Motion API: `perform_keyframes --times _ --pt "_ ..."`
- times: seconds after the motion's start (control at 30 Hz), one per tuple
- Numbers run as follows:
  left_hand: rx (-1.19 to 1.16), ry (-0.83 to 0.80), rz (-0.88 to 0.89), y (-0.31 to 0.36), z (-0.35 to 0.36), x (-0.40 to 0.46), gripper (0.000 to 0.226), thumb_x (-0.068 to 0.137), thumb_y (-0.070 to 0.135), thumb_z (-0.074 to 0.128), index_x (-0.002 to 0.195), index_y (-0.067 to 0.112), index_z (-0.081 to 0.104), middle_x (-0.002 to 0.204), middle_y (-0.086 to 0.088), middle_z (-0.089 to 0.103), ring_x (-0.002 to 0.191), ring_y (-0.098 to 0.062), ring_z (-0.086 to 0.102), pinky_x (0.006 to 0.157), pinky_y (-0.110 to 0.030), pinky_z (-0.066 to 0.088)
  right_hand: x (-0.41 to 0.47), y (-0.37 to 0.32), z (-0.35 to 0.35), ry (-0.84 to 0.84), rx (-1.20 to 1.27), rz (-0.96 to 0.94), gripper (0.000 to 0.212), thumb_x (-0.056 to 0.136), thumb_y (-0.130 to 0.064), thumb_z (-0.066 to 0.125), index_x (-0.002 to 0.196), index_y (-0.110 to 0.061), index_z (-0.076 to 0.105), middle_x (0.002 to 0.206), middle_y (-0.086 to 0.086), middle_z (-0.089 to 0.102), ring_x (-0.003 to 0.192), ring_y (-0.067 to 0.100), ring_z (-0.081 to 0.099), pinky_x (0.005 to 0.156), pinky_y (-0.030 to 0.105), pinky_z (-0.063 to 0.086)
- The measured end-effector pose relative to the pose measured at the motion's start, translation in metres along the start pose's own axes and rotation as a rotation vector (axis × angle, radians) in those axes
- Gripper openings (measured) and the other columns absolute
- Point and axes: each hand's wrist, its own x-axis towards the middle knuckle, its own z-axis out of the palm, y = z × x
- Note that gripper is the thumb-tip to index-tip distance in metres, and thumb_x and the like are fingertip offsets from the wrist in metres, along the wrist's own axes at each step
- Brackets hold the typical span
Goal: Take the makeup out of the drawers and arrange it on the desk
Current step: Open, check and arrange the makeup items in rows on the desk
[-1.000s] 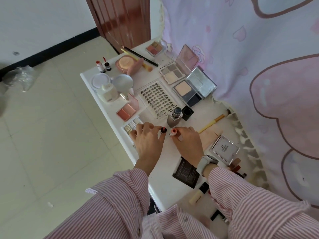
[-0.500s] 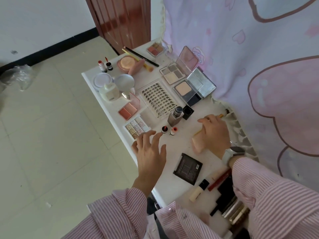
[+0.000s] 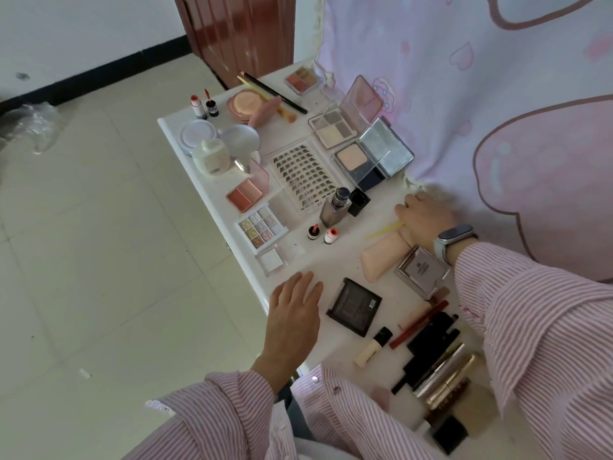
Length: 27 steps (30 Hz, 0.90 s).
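Observation:
Makeup covers the white desk point(image 3: 345, 260). Two small red-topped bottles point(image 3: 321, 234) stand side by side below a grey foundation bottle point(image 3: 335, 207). My left hand point(image 3: 293, 313) hovers flat and open over the desk's near edge, left of a black compact point(image 3: 353, 307), holding nothing. My right hand point(image 3: 424, 219) rests by the curtain, fingers closed over the end of a yellow-handled brush point(image 3: 383, 231). The brush handle sticks out to the left, just above a pink puff point(image 3: 381, 257). A silver box point(image 3: 423, 270) lies under my right wrist.
Further back lie a lash tray point(image 3: 302, 174), a glitter palette point(image 3: 262, 229), a blush palette point(image 3: 245, 194), open powder compacts point(image 3: 361, 161) and a white jar point(image 3: 212, 157). Tubes and pens point(image 3: 431, 356) crowd the near right. A pink curtain point(image 3: 497, 111) hangs along the right.
Both hands let go of the two small bottles, which now stand on the desk. My left hand drew back to the near edge; my right hand moved right onto the yellow brush.

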Motion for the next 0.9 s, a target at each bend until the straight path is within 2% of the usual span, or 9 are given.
perform_keyframes --times 0.13,0.2,0.27,0.33,0.43,0.5,0.67,0.8,0.9 --pt "-0.007 0.016 0.016 -0.001 -0.001 0.000 0.045 0.063 0.012 0.080 0.107 0.012 0.068 0.118 -0.009 0.064 0.110 -0.030 0.059 0.088 -0.044 0.048 -0.003 0.001 0.003 0.203 0.064 -0.047 0.037 0.073 -0.004 0.034 0.105 0.001 0.052 0.106 0.019 0.054 0.104 0.035 0.049 0.075 0.043 0.041" --pt "-0.015 0.024 0.022 -0.002 -0.001 0.000 0.045 0.064 0.013 0.080 0.107 0.012 0.068 0.118 -0.008 0.064 0.110 -0.029 0.060 0.088 -0.043 0.048 -0.010 0.000 0.001 0.297 0.021 -0.095 0.027 0.059 -0.005 0.052 0.085 -0.001 0.057 0.083 0.017 0.060 0.080 0.034 0.057 0.063 0.040 0.044" --pt "-0.018 0.032 0.030 -0.003 0.000 0.000 0.044 0.065 0.014 0.079 0.107 0.013 0.067 0.118 -0.008 0.064 0.111 -0.028 0.059 0.089 -0.043 0.048 -0.018 -0.002 0.003 0.341 0.006 -0.141 0.029 0.056 -0.004 0.066 0.084 -0.005 0.059 0.080 0.013 0.062 0.077 0.032 0.058 0.066 0.040 0.044" --pt "-0.036 0.050 0.036 -0.005 0.001 -0.001 0.041 0.066 0.014 0.078 0.105 0.013 0.068 0.117 -0.008 0.064 0.110 -0.028 0.060 0.089 -0.043 0.048 -0.030 -0.012 0.011 0.421 0.028 -0.233 0.028 0.062 -0.003 0.062 0.089 -0.009 0.061 0.086 0.010 0.064 0.083 0.029 0.059 0.075 0.040 0.042" --pt "-0.086 0.124 0.015 -0.006 0.002 -0.002 0.021 0.076 0.018 0.066 0.096 0.012 0.068 0.109 -0.007 0.067 0.106 -0.027 0.060 0.086 -0.041 0.049 -0.046 -0.040 0.020 0.578 0.037 -0.377 0.027 0.071 -0.001 0.043 0.086 -0.015 0.061 0.083 0.002 0.062 0.079 0.023 0.057 0.073 0.036 0.033" --pt "-0.109 0.202 -0.024 -0.007 0.002 -0.007 0.015 0.079 0.022 0.058 0.086 0.011 0.067 0.099 -0.006 0.066 0.099 -0.023 0.059 0.084 -0.037 0.044 -0.047 -0.060 0.027 0.589 0.060 -0.427 0.023 0.075 -0.003 0.045 0.084 -0.017 0.061 0.081 0.000 0.061 0.078 0.022 0.056 0.071 0.033 0.030" --pt "-0.049 0.301 -0.065 -0.019 0.001 -0.022 0.014 0.073 0.021 0.068 0.068 0.012 0.059 0.080 -0.005 0.060 0.083 -0.019 0.049 0.077 -0.034 0.037 -0.026 -0.093 0.027 0.554 0.065 -0.404 0.024 0.070 -0.002 0.039 0.073 -0.016 0.058 0.074 0.001 0.057 0.078 0.023 0.047 0.064 0.034 0.032" --pt "-0.041 0.316 -0.083 -0.022 0.001 -0.025 0.016 0.075 0.027 0.064 0.078 0.014 0.056 0.086 -0.006 0.059 0.085 -0.019 0.048 0.079 -0.035 0.035 -0.025 -0.103 0.026 0.513 0.083 -0.410 0.028 0.072 -0.004 0.036 0.079 -0.017 0.060 0.081 0.001 0.059 0.078 0.023 0.053 0.063 0.033 0.041" --pt "-0.013 0.265 -0.003 -0.020 -0.001 -0.023 0.020 0.080 0.030 0.055 0.095 0.018 0.050 0.101 -0.006 0.062 0.097 -0.020 0.048 0.083 -0.038 0.039 -0.034 -0.089 0.034 0.587 0.138 -0.426 0.031 0.075 -0.008 0.038 0.090 -0.015 0.064 0.091 0.002 0.063 0.082 0.022 0.058 0.071 0.034 0.040"
